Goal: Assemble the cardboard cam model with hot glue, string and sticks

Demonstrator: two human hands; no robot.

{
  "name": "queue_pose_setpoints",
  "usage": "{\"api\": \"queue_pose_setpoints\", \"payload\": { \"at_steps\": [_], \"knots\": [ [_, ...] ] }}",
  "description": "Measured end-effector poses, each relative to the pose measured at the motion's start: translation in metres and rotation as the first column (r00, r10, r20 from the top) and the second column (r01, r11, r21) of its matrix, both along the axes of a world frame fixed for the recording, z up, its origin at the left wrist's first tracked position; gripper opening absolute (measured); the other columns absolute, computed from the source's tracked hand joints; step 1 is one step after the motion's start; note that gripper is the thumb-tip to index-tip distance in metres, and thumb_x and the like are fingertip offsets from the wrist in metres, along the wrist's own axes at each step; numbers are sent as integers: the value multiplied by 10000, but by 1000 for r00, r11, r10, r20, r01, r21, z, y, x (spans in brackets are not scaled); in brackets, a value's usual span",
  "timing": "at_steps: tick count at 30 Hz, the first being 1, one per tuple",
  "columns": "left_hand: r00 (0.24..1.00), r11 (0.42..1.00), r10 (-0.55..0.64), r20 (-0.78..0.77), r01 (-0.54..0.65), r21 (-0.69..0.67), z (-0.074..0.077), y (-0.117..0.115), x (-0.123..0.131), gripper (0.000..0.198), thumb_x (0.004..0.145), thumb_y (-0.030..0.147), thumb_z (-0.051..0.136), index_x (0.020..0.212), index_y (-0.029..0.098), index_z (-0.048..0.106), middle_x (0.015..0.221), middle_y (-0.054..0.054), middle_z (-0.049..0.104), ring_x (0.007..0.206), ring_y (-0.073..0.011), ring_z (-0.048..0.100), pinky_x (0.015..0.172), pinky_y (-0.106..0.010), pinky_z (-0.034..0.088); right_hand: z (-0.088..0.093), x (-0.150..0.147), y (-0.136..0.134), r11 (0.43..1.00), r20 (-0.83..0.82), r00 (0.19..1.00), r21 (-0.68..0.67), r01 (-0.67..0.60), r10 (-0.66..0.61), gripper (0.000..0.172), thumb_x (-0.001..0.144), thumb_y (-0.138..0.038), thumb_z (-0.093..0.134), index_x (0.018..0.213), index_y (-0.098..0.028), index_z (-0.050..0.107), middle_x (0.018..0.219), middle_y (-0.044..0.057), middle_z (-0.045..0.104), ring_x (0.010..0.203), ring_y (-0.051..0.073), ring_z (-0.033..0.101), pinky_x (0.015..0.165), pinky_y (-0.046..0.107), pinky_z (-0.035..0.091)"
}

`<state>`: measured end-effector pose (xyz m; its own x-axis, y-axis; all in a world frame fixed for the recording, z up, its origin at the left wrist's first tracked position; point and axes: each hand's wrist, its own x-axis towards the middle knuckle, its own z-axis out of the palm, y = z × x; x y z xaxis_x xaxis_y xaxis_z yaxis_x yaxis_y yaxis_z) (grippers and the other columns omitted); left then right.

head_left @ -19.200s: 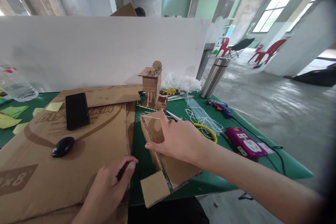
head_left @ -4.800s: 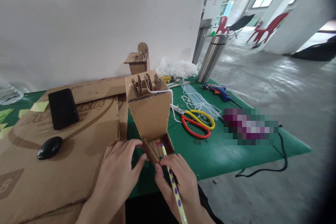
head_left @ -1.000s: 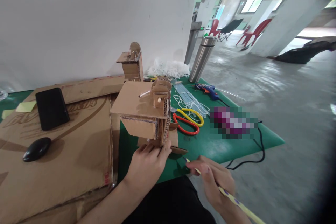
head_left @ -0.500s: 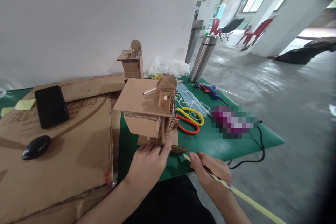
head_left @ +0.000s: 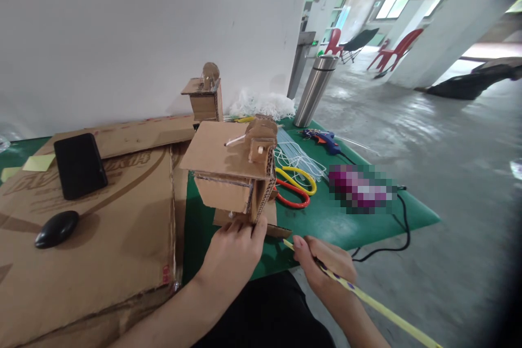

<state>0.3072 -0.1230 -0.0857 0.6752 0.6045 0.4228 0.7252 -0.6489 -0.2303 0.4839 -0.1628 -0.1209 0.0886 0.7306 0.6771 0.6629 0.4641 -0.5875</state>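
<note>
A cardboard model (head_left: 230,174) with a flat top, a wooden stick and a small rounded cardboard piece stands near the table's front edge. My left hand (head_left: 232,255) grips its lower edge, fingers closed around the base. My right hand (head_left: 324,269) is closed on a long yellow pencil with purple dots (head_left: 367,302). The pencil's tip points at a flat cardboard piece (head_left: 277,231) under the model.
A second cardboard tower (head_left: 205,95) stands by the white board. Red-and-yellow scissors (head_left: 293,187), white strings, a blue glue gun (head_left: 322,140), a steel flask (head_left: 315,91) and a power strip lie on the green mat (head_left: 326,217). A black phone (head_left: 79,166) and mouse (head_left: 56,228) rest on the big cardboard sheet.
Over the last second my right hand has brought the pencil tip leftward toward the model's base. My left hand keeps its grip; the model has lifted slightly.
</note>
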Motion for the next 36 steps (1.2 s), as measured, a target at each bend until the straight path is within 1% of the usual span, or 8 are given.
{"api": "queue_pose_setpoints", "payload": {
  "at_steps": [5, 11, 19, 23, 29, 36],
  "knots": [
    [999, 999, 35, -21, -35, -22, -1, -2, 2, 347, 765, 6, 603, 1097, 105, 633, 643, -3, 657, 578, -181, 677, 500, -244, 533, 0, 2, 0, 1000, 9, 1000, -5, -3, 3, 471, 994, -268, 507, 528, -203, 474, 436, -49, 434, 361, 66, 351, 385, 226, 304],
    [999, 999, 39, -14, -40, -14, 0, -2, 3, 360, 742, 7, 627, 1089, 97, 651, 651, -9, 672, 580, -184, 686, 502, -248, 547, 0, 2, 0, 1000, 22, 1000, -3, 10, -10, 459, 992, -255, 511, 537, -196, 505, 443, -47, 434, 369, 65, 350, 392, 222, 304],
    [999, 999, 42, -4, -42, 4, 3, -3, 5, 362, 710, 1, 662, 1059, 97, 680, 626, -7, 673, 549, -190, 682, 473, -254, 551, -2, 0, 1, 1000, 47, 999, 21, 16, -17, 438, 961, -182, 539, 533, -197, 445, 436, -63, 421, 355, 49, 350, 390, 205, 296],
    [999, 999, 50, -15, -50, -7, 4, -3, 5, 360, 721, 8, 671, 1069, 98, 681, 635, -9, 678, 556, -189, 686, 476, -254, 557, -1, 1, 1, 999, 59, 998, 31, 20, -21, 431, 968, -195, 530, 542, -198, 464, 438, -56, 450, 357, 58, 374, 398, 208, 310],
    [999, 999, 46, -28, -47, -25, 4, -2, 6, 378, 722, 6, 673, 1090, 88, 678, 632, -11, 684, 561, -189, 691, 498, -254, 572, -3, 0, 1, 999, 67, 997, 31, 30, -32, 442, 956, -171, 542, 527, -195, 439, 433, -65, 417, 351, 46, 356, 394, 202, 294],
    [998, 997, 59, -31, -60, -46, 6, -3, 6, 366, 732, -2, 655, 1083, 94, 692, 648, -20, 694, 585, -201, 703, 503, -269, 588, -2, -1, 2, 999, 73, 997, 33, 35, -37, 450, 967, -200, 531, 525, -191, 450, 427, -66, 419, 351, 45, 354, 400, 206, 292]
  ]
}}
